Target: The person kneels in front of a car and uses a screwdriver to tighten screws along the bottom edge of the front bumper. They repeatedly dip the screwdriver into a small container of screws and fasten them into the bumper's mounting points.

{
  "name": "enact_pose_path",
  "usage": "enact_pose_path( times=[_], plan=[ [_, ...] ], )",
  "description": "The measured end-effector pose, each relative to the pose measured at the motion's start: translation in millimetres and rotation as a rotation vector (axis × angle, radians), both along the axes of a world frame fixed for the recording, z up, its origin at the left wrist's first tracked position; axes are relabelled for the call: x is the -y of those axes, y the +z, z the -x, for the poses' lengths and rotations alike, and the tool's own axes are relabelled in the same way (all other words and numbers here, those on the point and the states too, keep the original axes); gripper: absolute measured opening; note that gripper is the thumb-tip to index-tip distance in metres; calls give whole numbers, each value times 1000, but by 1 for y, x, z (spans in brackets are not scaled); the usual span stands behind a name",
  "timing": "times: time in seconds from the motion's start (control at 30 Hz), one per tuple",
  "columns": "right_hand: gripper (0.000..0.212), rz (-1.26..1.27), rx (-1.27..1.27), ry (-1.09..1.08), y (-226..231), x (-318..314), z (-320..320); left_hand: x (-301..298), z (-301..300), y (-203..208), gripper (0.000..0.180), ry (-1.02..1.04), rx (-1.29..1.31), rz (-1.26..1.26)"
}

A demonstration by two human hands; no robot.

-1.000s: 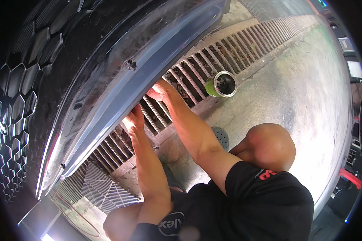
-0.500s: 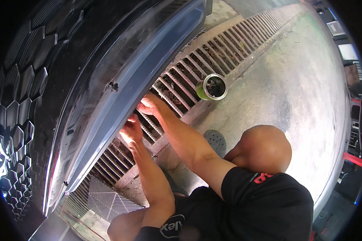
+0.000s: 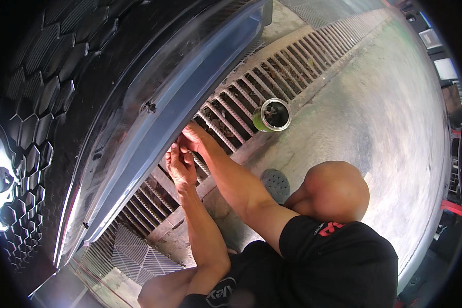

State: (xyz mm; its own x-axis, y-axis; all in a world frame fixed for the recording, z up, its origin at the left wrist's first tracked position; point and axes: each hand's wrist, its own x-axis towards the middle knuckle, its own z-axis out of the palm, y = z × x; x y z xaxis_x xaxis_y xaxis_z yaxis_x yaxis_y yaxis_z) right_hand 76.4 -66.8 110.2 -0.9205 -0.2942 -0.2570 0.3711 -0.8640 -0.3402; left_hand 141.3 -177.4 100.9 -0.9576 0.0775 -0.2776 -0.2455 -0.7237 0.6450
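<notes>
Both of my hands are at the lower edge of a car bumper, along its blue-grey lower trim point(image 3: 161, 136). My left hand point(image 3: 181, 167) is just outside that edge, fingers bent and thumb pressed in. Whatever it pinches is too small to make out. Close above it, my right hand point(image 3: 194, 137) reaches to the underside of the trim with its fingers curled. Its fingertips are partly hidden, and so is anything in them. A small black clip point(image 3: 150, 107) sticks out of the bumper face farther up.
A green-sided metal can point(image 3: 275, 115) with small dark pieces inside stands beside a ribbed floor grate point(image 3: 225, 119). Near my knee point(image 3: 339, 191) shows a grey perforated clog toe point(image 3: 275, 185). Patterned floor tiles point(image 3: 141, 254) lie at lower left. The black honeycomb grille point(image 3: 33, 123) rises at left.
My left hand has come out from the trim edge, slightly up and to the right, so its bent fingers now show. The right hand stays almost in place.
</notes>
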Motion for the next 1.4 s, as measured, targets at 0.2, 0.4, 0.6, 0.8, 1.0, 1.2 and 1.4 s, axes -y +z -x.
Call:
enact_pose_path(
  times=[0.2, 0.4, 0.6, 0.8, 1.0, 1.2, 1.4],
  plan=[
    [22, -2, 27, 46, -21, -8, 3, -42, -6, 27, 18, 133, 20, 309],
    [25, -98, 40, 65, -8, -4, 0, -34, -2, 34, 22, 109, -21, 530],
    [26, -137, 105, 55, -48, -9, 12, -48, 2, 42, 19, 52, 49, 421],
    [28, -288, 84, 126, -53, -25, 26, -60, -4, 38, 8, 43, -11, 279],
    [30, -245, 68, 72, -24, -25, 22, -61, -1, 26, 6, 73, -27, 272],
    [34, -371, 42, 232, -45, -40, 22, -75, -4, 24, 7, 132, -43, 257],
    [32, -217, -11, 159, -48, -32, 33, -75, 1, 21, 5, 123, -104, 94]
  ],
)
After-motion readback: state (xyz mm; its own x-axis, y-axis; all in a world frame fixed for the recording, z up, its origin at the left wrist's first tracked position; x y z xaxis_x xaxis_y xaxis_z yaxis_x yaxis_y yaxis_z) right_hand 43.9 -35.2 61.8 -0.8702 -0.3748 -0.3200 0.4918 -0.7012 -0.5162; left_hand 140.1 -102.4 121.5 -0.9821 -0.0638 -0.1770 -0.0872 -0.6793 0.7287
